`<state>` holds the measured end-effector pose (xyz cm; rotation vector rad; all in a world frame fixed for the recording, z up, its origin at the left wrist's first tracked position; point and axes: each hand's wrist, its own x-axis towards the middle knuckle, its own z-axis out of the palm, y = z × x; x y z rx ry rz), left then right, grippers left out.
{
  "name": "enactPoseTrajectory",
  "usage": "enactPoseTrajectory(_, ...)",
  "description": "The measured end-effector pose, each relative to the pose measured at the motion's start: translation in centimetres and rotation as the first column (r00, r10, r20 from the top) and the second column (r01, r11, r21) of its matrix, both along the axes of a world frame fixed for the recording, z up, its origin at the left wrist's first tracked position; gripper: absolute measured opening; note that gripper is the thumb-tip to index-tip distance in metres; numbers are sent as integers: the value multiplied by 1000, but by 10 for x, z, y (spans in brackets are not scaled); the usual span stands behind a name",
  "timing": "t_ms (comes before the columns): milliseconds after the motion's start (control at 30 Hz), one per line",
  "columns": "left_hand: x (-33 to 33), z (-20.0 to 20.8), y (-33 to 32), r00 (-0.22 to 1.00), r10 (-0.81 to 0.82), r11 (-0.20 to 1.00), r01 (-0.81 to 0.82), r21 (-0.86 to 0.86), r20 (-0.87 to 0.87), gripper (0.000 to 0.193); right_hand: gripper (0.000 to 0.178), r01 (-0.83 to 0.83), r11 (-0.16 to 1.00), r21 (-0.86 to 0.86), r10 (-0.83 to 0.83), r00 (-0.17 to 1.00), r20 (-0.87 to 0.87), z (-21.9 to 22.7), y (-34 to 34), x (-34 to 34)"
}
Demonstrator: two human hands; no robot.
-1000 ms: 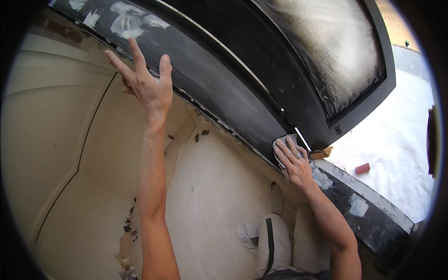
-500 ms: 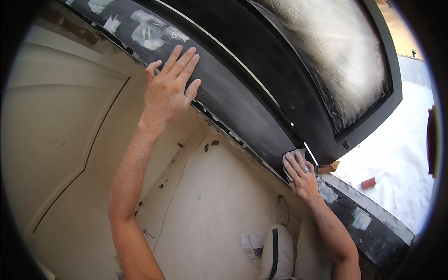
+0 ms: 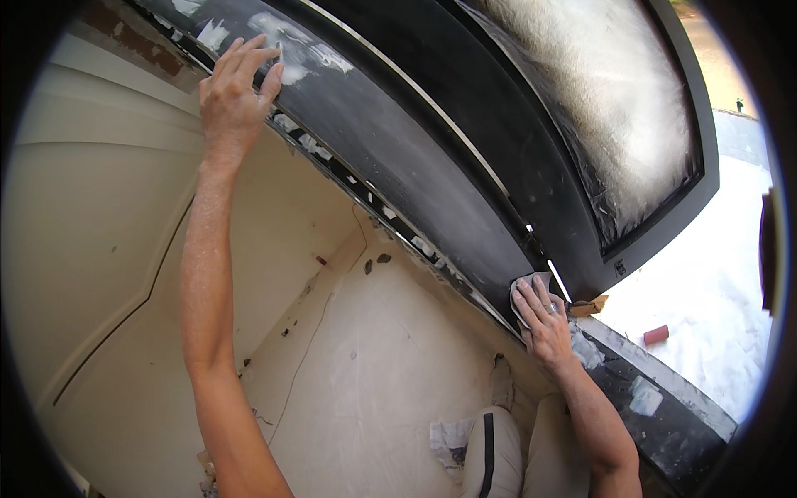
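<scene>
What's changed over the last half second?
The person's bare left hand has moved up and left along the long dark-grey panel, its fingers now bent and partly overlapping the smeared white patch in view. Nothing was visibly picked up or let go. The bare right hand stays on the rounded grey pad near the panel's lower end.

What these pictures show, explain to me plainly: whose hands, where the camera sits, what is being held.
There is no machine here, just a person's two bare hands. Every picture comes from one wide fisheye camera worn on the head, looking down, so straight edges bend. The right hand holds a grey pad flat against a long dark panel. The left hand is by the panel's upper part, near white patches, with no held object visible. Beyond the panel, a black frame surrounds cloudy plastic film. A small red piece lies on a white sheet.
</scene>
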<state>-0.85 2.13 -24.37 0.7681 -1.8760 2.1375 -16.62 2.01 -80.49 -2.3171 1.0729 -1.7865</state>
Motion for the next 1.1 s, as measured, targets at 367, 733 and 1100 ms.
enactPoseTrajectory(367, -2, 5, 2, 1000, 9, 998, -8, 65, -21, 25, 71, -12, 1000, 20, 13, 1000, -14, 1, 2, -2)
enactPoseTrajectory(733, -7, 5, 6, 999, 28, 994, -23, 109, -45, 30, 72, -18, 999, 28, 18, 1000, -9, -1, 0, -1)
enactPoseTrajectory(1100, -23, -20, -21, 169, -21, 768, 633, 92, -985, 120, 68, -1, 1000, 14, 1, 1000, -9, 2, 2, -2)
